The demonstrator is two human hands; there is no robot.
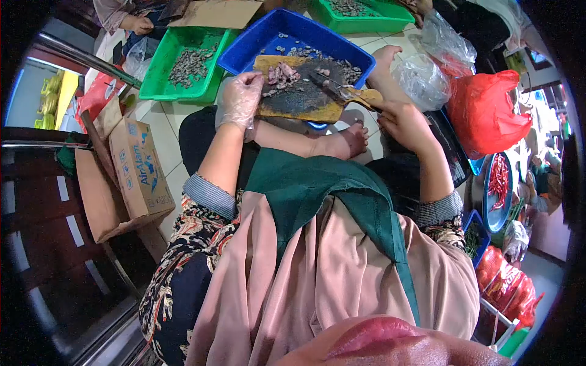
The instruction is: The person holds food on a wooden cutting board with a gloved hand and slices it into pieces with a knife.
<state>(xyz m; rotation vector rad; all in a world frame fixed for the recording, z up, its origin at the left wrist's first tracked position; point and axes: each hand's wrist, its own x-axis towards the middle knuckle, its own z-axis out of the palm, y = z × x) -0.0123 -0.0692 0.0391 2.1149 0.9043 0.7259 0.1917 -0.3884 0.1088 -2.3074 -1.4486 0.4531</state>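
A worn wooden cutting board (299, 111), blackened in the middle, lies over the near side of a blue tub (235, 52). A small heap of pinkish-grey meat-like pieces (282, 74) sits on the board's left half. My left hand (239, 100), in a clear plastic glove, is at the board's left edge with fingertips pinched together; anything between them is too small to make out. Bare, my right hand (406, 122) grips the handle of a knife (332, 84), whose dark blade points left over the board. Small cut grey pieces (349, 72) lie in the tub.
Green tubs (217, 76) with grey pieces stand beyond, near another person's hand (141, 25). A cardboard box (141, 168) is on the left. At right are a red plastic bag (488, 113), clear bags (422, 79) and a basin of red chillies (499, 183).
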